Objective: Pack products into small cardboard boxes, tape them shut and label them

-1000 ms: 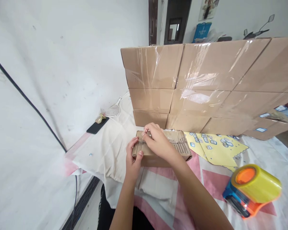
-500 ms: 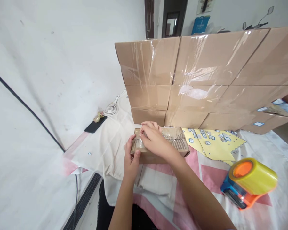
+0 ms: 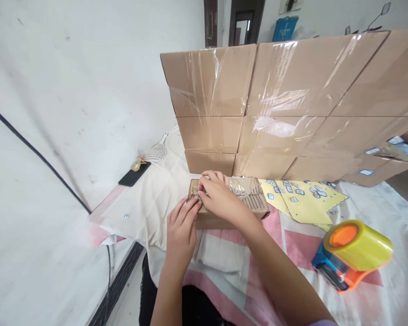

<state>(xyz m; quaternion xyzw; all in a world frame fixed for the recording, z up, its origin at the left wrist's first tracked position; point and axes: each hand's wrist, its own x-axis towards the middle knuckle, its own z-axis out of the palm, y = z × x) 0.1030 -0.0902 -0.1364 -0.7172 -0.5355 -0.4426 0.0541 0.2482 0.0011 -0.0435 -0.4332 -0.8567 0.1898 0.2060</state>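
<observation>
Cloth-covered surface (image 3: 221,259), two hands (image 3: 182,228) (image 3: 221,198) on one carton (image 3: 250,188), one tape dispenser (image 3: 357,251)

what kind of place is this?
Looks like an improvised indoor packing spot, possibly in a home: stacked tan cardboard boxes under shiny clear plastic, a yellow tape roll in a blue-and-orange dispenser, and a pink-and-white cloth as work surface.

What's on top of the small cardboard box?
On the box are shiny tape and the right hand, with fingers of the left hand at its left end. What the hands cover cannot be seen.
</observation>
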